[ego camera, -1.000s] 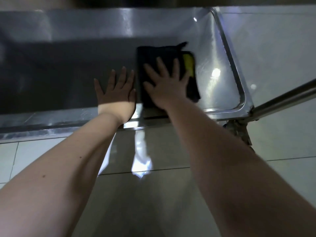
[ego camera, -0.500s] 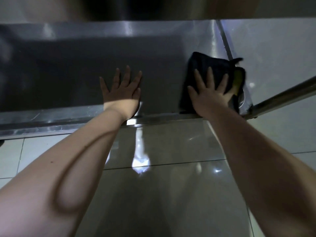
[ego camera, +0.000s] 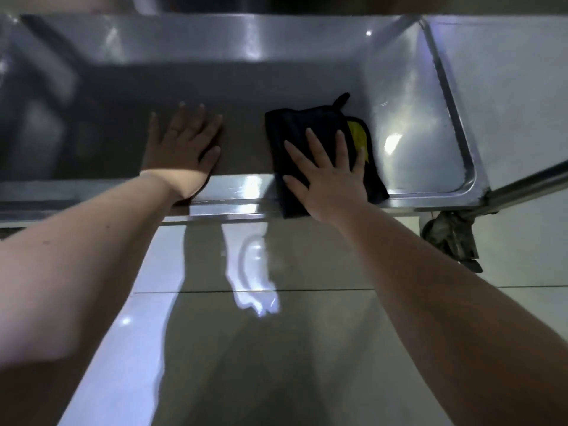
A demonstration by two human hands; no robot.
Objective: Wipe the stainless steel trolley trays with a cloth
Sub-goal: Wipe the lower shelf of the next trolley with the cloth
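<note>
The right hand (ego camera: 332, 176) lies palm down on the cloth (ego camera: 295, 127), with its fingers straight and spread wide, pressing rather than gripping. The heel of the hand sits over the near rim (ego camera: 242, 184) of the tray (ego camera: 415, 118). The cloth is black and folded. A yellow patch (ego camera: 358, 136) shows at its right side, just beside the ring and little fingers, and a small loop (ego camera: 341, 101) sticks out from its far right corner. The cloth's far part lies on the tray floor, and its near end drapes over the rim and just past the outer edge.

The left hand (ego camera: 184, 149) is also flat and holds nothing. Its fingers are straight and only slightly fanned, resting on bare steel to the left of the cloth, with the wrist crossing the near rim. A strip of bare tray floor separates the two hands — they do not touch.

To the right of the cloth, bare, brightly lit steel runs to the tray's raised right wall and rounded near corner. Beyond the fingertips, more tray floor reaches to the far wall. To the left of the left hand, the floor stretches away in shadow.

Outside the right corner a metal tube (ego camera: 528, 182) slants off to the right, and a caster wheel (ego camera: 451, 241) sits below it on the glossy floor tiles (ego camera: 276, 364), which catch a patch of reflected light.
</note>
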